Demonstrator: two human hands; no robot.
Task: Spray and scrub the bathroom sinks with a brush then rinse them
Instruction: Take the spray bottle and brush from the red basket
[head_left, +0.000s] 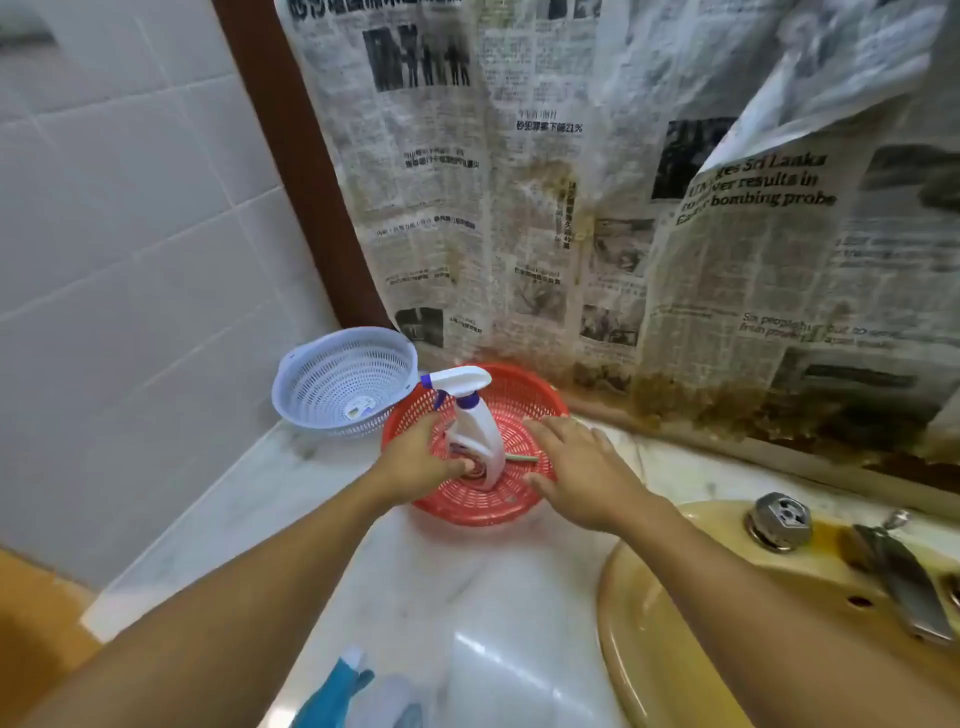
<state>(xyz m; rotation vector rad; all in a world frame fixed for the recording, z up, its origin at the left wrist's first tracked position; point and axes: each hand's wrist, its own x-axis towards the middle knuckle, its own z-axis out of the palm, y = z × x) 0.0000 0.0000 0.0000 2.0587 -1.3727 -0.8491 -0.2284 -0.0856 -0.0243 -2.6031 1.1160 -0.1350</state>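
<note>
Reaching into red basket (511, 410), spray bottle (475, 421), newspaper (753, 182) headline "bombing probe"

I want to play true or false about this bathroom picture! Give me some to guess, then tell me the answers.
1. The spray bottle stands in the red basket. True.
2. The blue-white basket lies inside the sink. False: it sits on the counter by the tiled wall.
3. Newspaper covers the wall behind the counter. True.
4. Water pours from the faucet. False: no water is running.
5. Both hands, left and right, reach into the red basket. True.
6. The sink is bright green. False: it is yellowish.
</note>
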